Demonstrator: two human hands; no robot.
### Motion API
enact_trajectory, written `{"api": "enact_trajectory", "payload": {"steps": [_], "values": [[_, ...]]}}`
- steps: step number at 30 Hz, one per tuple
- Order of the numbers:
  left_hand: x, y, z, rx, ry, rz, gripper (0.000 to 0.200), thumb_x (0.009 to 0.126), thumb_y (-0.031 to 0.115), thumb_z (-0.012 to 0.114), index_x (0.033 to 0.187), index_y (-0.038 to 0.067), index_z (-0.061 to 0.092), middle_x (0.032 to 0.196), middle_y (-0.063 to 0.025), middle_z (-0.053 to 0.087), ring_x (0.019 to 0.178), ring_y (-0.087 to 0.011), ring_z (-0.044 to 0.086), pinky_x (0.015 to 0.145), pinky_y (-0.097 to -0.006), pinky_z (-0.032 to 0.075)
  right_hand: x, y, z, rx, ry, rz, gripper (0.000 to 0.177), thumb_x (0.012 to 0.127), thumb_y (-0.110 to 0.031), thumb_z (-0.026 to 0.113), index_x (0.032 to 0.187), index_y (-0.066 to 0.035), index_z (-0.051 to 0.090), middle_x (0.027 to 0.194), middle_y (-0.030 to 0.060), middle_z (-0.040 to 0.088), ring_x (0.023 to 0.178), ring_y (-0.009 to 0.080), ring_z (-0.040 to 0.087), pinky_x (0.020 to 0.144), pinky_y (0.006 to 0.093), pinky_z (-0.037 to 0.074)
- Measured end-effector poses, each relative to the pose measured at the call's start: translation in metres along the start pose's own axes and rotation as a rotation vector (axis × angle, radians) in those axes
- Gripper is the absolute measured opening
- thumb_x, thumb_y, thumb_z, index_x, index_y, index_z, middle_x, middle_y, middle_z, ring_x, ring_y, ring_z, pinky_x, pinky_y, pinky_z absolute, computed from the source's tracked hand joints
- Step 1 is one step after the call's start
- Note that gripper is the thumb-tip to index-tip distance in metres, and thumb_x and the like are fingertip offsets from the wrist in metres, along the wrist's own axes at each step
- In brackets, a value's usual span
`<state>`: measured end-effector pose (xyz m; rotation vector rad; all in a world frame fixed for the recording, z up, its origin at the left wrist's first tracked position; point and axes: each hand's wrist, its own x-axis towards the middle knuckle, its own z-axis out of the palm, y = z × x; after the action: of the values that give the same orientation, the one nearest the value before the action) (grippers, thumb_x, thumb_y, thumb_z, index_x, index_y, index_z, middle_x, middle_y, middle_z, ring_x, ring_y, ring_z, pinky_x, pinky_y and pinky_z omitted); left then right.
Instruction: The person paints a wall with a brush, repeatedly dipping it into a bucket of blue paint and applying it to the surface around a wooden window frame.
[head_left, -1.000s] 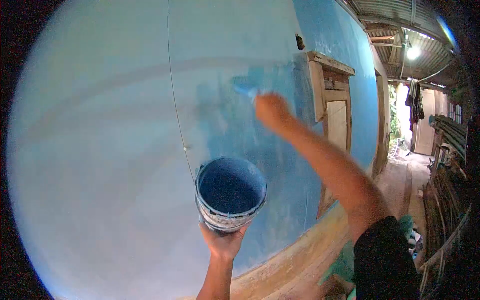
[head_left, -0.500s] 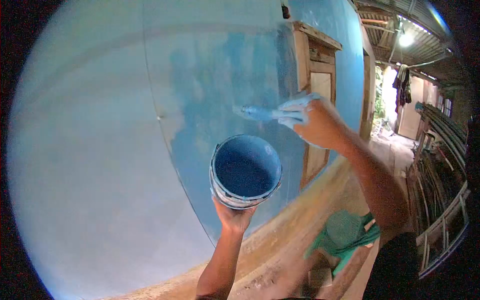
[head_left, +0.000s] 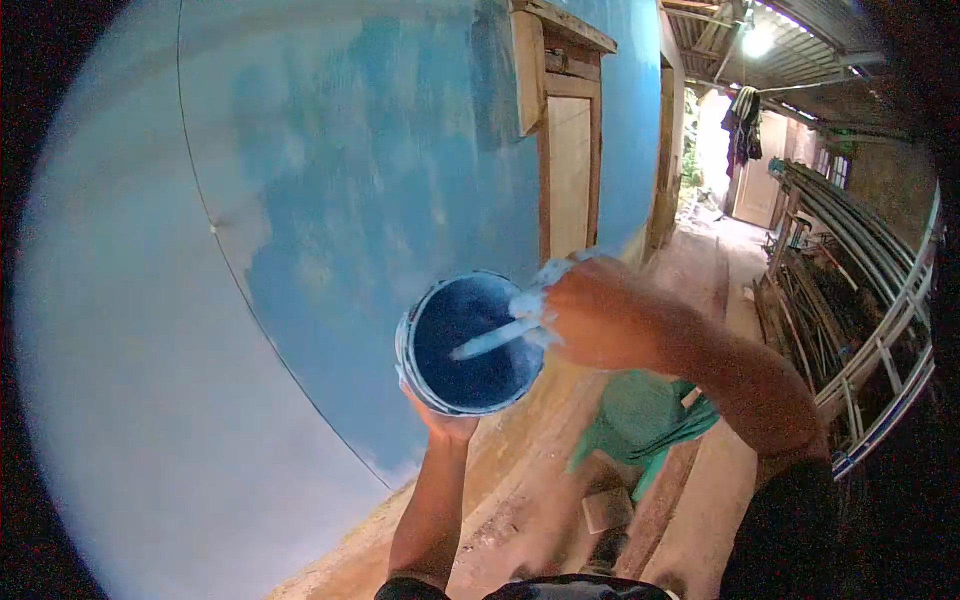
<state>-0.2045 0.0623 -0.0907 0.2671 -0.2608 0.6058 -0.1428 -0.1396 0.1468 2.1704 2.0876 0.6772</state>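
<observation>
My left hand (head_left: pixel 440 415) holds a paint bucket (head_left: pixel 405 345) from below and at its side, fingers wrapped under it. Dark blue paint (head_left: pixel 455 385) shows inside the tilted bucket. My right hand (head_left: pixel 585 310), smeared with light blue paint, is closed around a paintbrush (head_left: pixel 495 338) coated in the same blue. The brush reaches over the bucket's rim, its far end inside the opening. Behind the bucket stands the wall (head_left: pixel 350 220), streaked with fresh blue patches beside a paler part on the left.
A wooden door frame (head_left: pixel 530 80) interrupts the wall. Green fabric or netting (head_left: pixel 640 420) lies low by my right arm. Long poles (head_left: pixel 850 230) are stacked on a rack at the right. Cloths (head_left: pixel 742 125) hang at the back, near a lit bulb (head_left: pixel 757 42).
My right hand has brought the paintbrush from the wall down to the bucket. The bucket stays in my left hand. The view has swung to the right.
</observation>
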Motion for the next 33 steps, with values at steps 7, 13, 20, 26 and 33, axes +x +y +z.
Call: {"api": "enact_trajectory", "payload": {"steps": [7, 13, 20, 26, 33], "values": [[-0.019, 0.003, -0.007, 0.066, 0.015, 0.098, 0.075, 0.087, 0.068, 0.034, 0.138, 0.014, 0.044, 0.139, -0.0098, 0.047, 0.126, -0.0328, 0.044, 0.106, -0.0498, 0.034, 0.015, -0.033, 0.017, -0.07, 0.06, -0.15, 0.012, 0.077, -0.017, 0.06, 0.084, -0.008, 0.063, 0.08, 0.0137, 0.065, 0.076, 0.0328, 0.066, 0.063, 0.0463, 0.052], [-0.03, 0.017, -0.028, 0.072, 0.085, 0.127, 0.08, 0.085, 0.073, 0.033, 0.139, 0.015, 0.042, 0.141, -0.0098, 0.045, 0.126, -0.033, 0.044, 0.107, -0.0499, 0.033, 0.023, -0.055, 0.021, -0.05, 0.038, -0.19, 0.01, 0.076, -0.014, 0.06, 0.079, -0.007, 0.067, 0.081, 0.0135, 0.067, 0.08, 0.0305, 0.068, 0.061, 0.0447, 0.054], [-0.044, 0.026, -0.026, 0.228, 0.092, 0.244, 0.08, 0.085, 0.073, 0.035, 0.141, 0.016, 0.04, 0.142, -0.0095, 0.043, 0.128, -0.0323, 0.041, 0.107, -0.0499, 0.033, 0.028, -0.063, 0.042, -0.041, 0.151, -0.307, 0.008, 0.074, -0.013, 0.061, 0.075, -0.007, 0.066, 0.077, 0.0131, 0.066, 0.075, 0.0309, 0.068, 0.062, 0.0432, 0.056], [-0.057, 0.028, -0.012, 0.254, 0.026, 0.273, 0.076, 0.087, 0.07, 0.035, 0.14, 0.016, 0.04, 0.14, -0.0088, 0.045, 0.126, -0.0305, 0.043, 0.107, -0.0483, 0.033, 0.02, -0.057, 0.038, -0.028, 0.173, -0.262, 0.011, 0.077, -0.014, 0.061, 0.083, -0.007, 0.067, 0.076, 0.0143, 0.067, 0.072, 0.0299, 0.069, 0.06, 0.0435, 0.055], [-0.053, 0.031, 0.027, 0.2, 0.058, 0.249, 0.062, 0.091, 0.06, 0.037, 0.134, 0.016, 0.047, 0.136, -0.0066, 0.048, 0.123, -0.0276, 0.046, 0.105, -0.0463, 0.036, 0.012, -0.019, 0.005, 0.19, 0.365, -0.063, 0.014, 0.08, -0.017, 0.063, 0.091, -0.008, 0.063, 0.082, 0.0142, 0.065, 0.079, 0.0349, 0.064, 0.066, 0.0464, 0.052]]}}
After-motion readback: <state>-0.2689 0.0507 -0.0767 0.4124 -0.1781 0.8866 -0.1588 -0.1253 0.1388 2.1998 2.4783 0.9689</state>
